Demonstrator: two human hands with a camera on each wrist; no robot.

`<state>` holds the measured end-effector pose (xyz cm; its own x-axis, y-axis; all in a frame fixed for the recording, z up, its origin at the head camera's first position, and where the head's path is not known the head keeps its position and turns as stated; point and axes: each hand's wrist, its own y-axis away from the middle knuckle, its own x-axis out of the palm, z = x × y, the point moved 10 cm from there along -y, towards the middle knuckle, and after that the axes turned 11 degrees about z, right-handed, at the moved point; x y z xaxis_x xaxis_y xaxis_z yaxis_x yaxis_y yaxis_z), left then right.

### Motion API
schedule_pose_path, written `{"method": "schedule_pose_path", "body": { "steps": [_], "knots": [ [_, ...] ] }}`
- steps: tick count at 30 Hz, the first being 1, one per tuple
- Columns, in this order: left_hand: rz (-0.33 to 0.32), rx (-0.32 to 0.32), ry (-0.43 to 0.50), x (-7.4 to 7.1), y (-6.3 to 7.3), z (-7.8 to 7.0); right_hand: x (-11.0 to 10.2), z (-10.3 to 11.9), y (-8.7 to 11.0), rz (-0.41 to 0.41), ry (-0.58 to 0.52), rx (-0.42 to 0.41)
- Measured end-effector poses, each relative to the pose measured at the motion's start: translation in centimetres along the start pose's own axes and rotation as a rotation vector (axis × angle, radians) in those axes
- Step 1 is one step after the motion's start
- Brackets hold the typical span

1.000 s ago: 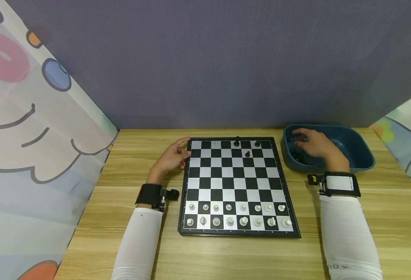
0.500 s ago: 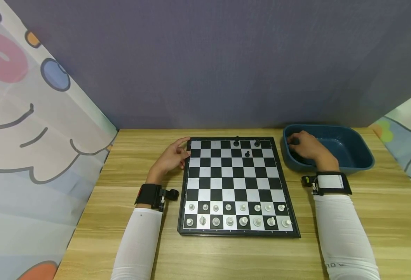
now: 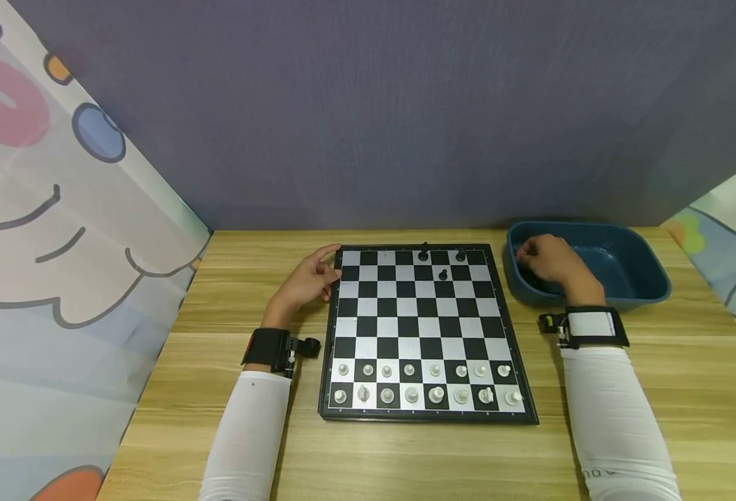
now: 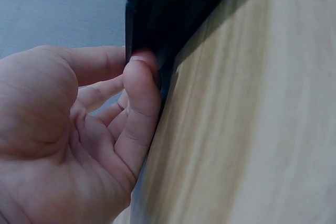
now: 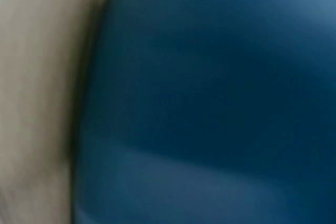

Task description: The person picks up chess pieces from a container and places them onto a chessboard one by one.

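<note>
A black-and-white chessboard (image 3: 408, 307) lies on the table. My left hand (image 3: 308, 280) holds its upper left edge; in the left wrist view the fingers and thumb (image 4: 140, 85) meet at the board's dark side (image 4: 152, 9). My right hand (image 3: 552, 263) reaches down into the left end of a blue plastic bin (image 3: 637, 271), its fingers bent among dark chess pieces (image 3: 533, 280). Whether it pinches a piece I cannot tell. In the right wrist view the bin's blurred wall (image 5: 173, 187) fills most of the frame.
Two rows of white chess pieces (image 3: 411, 394) stand along the board's near side. Toward the far right of the board stand a few black pieces (image 3: 443, 275). A grey panel (image 3: 405, 118) rises behind the wooden table (image 3: 430, 463).
My right hand has moved slightly left and lower into the bin, and a dark piece seen by its fingers half a second ago is out of sight. The left hand keeps its place.
</note>
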<state>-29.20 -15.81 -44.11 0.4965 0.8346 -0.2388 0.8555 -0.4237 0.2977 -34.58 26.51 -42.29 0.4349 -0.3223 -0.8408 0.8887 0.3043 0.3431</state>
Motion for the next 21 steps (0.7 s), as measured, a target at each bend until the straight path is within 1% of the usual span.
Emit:
{"method": "schedule_pose_path", "body": {
  "steps": [3,7,11,16,18,21],
  "knots": [
    [-0.001,0.004,-0.001,0.0,0.0,0.1,-0.4,-0.2,0.3,-0.027,-0.008,0.01],
    [0.0,-0.007,0.0,-0.1,0.0,0.3,-1.1,-0.3,0.8,-0.056,-0.034,0.022],
    [0.001,-0.013,0.003,0.0,0.0,0.2,-1.9,-0.2,1.5,-0.078,-0.066,0.029],
    [0.004,-0.015,0.003,0.0,-0.1,0.1,-3.1,1.0,2.3,-0.146,-0.061,-0.016],
    [0.003,-0.017,0.003,-0.1,-0.4,0.5,-3.6,1.6,2.6,-0.173,-0.061,-0.036],
    [-0.001,-0.017,0.002,-0.3,-1.0,1.4,-3.9,2.2,2.8,-0.196,-0.068,-0.051]
  ]
}}
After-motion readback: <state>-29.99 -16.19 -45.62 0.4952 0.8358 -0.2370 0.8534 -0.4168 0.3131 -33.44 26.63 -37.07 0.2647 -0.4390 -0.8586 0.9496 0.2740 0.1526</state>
